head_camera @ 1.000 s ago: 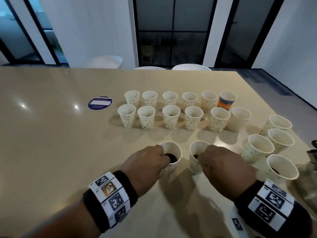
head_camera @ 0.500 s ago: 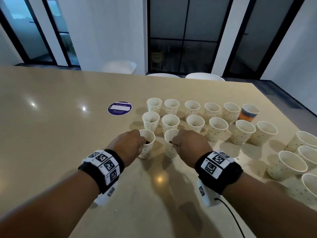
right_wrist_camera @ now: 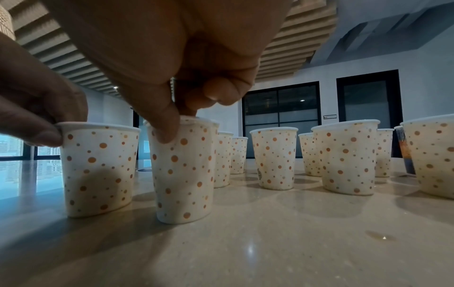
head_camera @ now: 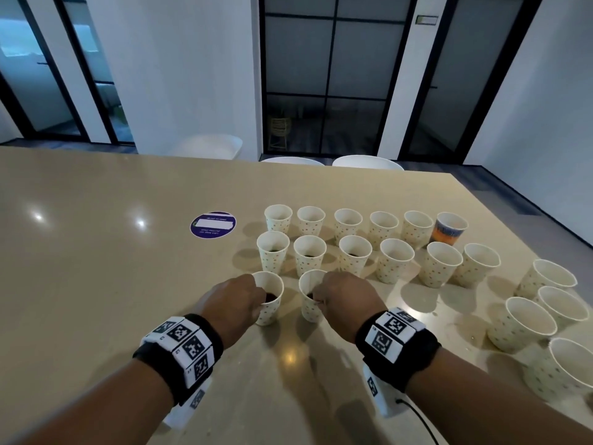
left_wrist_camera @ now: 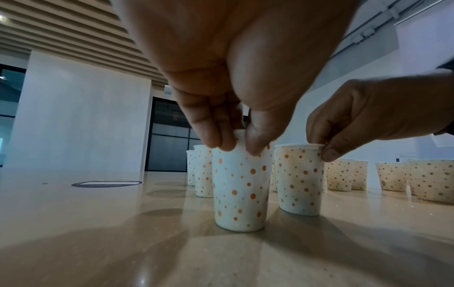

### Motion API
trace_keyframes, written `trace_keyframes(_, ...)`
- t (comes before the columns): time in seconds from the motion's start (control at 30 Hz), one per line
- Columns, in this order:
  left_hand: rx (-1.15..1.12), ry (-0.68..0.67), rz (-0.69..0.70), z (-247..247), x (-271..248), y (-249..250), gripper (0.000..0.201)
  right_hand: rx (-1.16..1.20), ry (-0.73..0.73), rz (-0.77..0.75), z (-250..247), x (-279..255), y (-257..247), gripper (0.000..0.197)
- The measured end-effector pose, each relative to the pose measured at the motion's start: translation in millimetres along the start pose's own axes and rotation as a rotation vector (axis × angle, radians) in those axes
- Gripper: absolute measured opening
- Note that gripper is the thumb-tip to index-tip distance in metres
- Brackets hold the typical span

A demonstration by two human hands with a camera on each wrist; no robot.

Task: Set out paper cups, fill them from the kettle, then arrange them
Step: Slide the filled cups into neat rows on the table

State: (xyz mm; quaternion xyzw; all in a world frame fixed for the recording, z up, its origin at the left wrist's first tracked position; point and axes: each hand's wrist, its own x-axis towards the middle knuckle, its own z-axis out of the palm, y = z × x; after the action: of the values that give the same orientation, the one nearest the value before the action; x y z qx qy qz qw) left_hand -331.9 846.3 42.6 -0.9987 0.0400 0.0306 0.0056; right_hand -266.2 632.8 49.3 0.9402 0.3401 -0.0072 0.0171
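Note:
Two dotted paper cups stand side by side on the beige table [head_camera: 96, 284], just in front of the middle row. My left hand [head_camera: 261, 298] pinches the rim of the left cup [head_camera: 271, 311], thumb and fingers over its near edge [left_wrist_camera: 236, 149]. My right hand [head_camera: 316, 300] pinches the rim of the right cup [head_camera: 309, 311], as the right wrist view [right_wrist_camera: 169, 128] also shows. Dark liquid sits low in both cups. The kettle is out of view.
Behind them are a middle row of cups [head_camera: 353, 258] and a back row [head_camera: 348, 220] ending in an orange-and-blue cup [head_camera: 451, 231]. A loose group of cups [head_camera: 519, 322] stands at the right. A purple round sticker [head_camera: 213, 224] lies to the left.
Both hands have carried their cups away from me and to the left, up to the front of the middle row. The kettle at the right edge has left the view.

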Motion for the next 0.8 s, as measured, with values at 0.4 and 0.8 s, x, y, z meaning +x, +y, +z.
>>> trace_keyframes(0.4,-0.127,0.030,-0.017,-12,-9,8,0.031,0.122,0.049,0.033,-2,-13,2,0.029)
trace_keyframes(0.8,-0.120,0.244,0.270,-29,4,126,0.034,0.222,0.213,0.265,4,-111,68,0.026)
